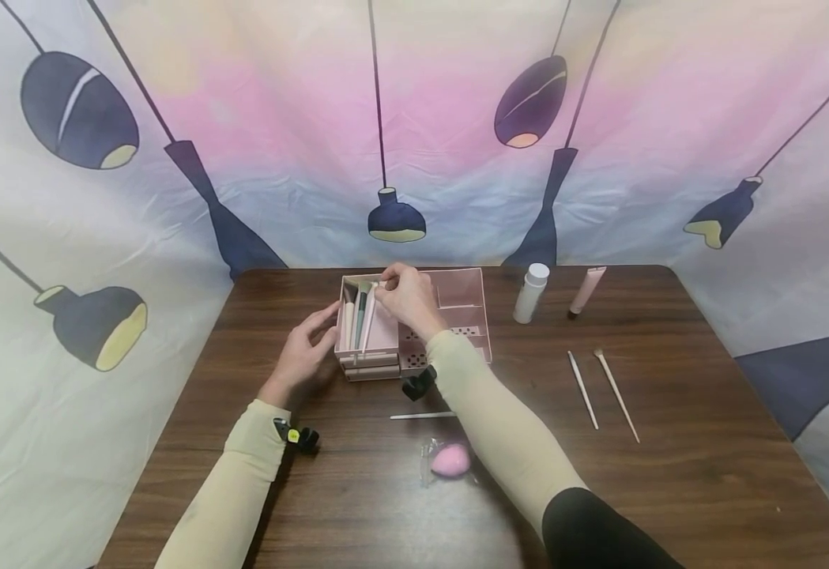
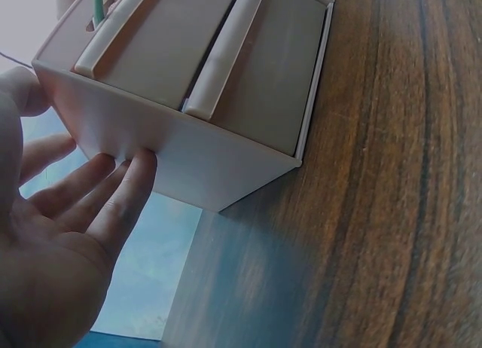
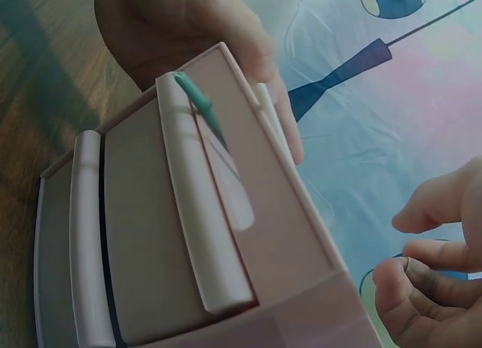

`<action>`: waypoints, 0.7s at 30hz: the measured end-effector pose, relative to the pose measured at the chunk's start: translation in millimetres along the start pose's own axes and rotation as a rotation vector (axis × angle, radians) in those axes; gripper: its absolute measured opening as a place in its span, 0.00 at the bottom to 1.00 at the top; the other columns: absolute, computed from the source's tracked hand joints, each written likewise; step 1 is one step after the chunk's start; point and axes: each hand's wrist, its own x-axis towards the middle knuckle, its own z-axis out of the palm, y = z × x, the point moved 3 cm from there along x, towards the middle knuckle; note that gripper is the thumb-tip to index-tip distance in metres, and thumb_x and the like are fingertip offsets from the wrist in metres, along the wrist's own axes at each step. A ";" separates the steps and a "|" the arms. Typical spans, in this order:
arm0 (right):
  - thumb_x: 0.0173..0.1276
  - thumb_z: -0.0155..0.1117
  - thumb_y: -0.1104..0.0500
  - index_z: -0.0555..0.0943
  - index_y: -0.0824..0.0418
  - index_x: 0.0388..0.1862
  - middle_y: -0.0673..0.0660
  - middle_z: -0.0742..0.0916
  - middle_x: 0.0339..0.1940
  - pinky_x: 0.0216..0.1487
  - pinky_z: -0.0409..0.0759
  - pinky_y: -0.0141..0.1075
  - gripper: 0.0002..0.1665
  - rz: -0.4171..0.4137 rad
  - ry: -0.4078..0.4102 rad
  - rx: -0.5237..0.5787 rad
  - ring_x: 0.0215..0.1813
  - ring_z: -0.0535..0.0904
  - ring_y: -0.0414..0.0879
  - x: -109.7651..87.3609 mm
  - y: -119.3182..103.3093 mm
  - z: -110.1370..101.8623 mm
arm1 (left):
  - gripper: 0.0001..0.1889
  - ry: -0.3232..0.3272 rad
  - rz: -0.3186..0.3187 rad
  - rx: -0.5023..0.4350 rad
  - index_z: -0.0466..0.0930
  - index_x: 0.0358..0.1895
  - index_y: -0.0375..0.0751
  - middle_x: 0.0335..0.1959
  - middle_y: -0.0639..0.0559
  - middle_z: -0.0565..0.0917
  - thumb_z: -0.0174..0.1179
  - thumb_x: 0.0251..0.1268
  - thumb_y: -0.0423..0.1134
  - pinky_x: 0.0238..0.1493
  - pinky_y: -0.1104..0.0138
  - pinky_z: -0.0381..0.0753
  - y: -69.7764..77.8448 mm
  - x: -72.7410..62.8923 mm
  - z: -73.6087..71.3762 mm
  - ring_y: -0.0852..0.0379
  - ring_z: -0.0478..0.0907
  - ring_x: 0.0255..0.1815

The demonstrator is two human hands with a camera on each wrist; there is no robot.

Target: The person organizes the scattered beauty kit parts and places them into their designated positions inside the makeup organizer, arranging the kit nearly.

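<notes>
A pink makeup organizer [image 1: 393,324] with small drawers stands at the table's back. Several makeup brushes lean in its left compartment, including a green-handled brush [image 1: 360,318] and a white-handled brush [image 1: 369,320]. My left hand [image 1: 300,352] rests its extended fingers against the organizer's left side; the left wrist view shows its fingertips [image 2: 143,163] at the wall. Over the compartment, my right hand [image 1: 412,299] has its fingertips close beside the white-handled brush's upper end. In the right wrist view that hand [image 3: 440,261] has bent fingers, thumb apart, and nothing shows between them.
Below the organizer lie a white stick [image 1: 421,416] and a pink makeup sponge [image 1: 451,460] beside clear plastic. On the right stand a white bottle [image 1: 530,294] and a pink tube [image 1: 588,292]. Two slim brushes [image 1: 616,393] lie nearer on the wooden table [image 1: 713,474].
</notes>
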 end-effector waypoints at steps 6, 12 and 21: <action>0.61 0.66 0.53 0.83 0.51 0.43 0.46 0.85 0.35 0.44 0.79 0.37 0.11 -0.017 0.010 -0.003 0.41 0.79 0.45 -2.2 6.1 -6.9 | 0.25 0.012 0.016 0.000 0.65 0.71 0.32 0.68 0.34 0.70 0.52 0.72 0.30 0.66 0.54 0.70 0.6 0.2 1.2 0.38 0.71 0.66; 0.61 0.65 0.54 0.83 0.54 0.43 0.47 0.86 0.35 0.43 0.81 0.36 0.11 -0.030 0.023 0.029 0.41 0.80 0.43 -6.7 14.0 -13.3 | 0.25 0.015 0.028 0.008 0.64 0.71 0.31 0.68 0.32 0.70 0.52 0.72 0.30 0.67 0.61 0.72 2.3 -0.3 1.1 0.37 0.71 0.65; 0.60 0.66 0.55 0.83 0.53 0.44 0.47 0.87 0.36 0.43 0.81 0.36 0.12 -0.044 0.073 0.029 0.38 0.82 0.42 -13.6 25.2 -34.4 | 0.25 0.009 0.003 -0.005 0.64 0.71 0.32 0.68 0.33 0.69 0.52 0.72 0.30 0.67 0.51 0.68 0.8 -0.4 1.6 0.37 0.69 0.67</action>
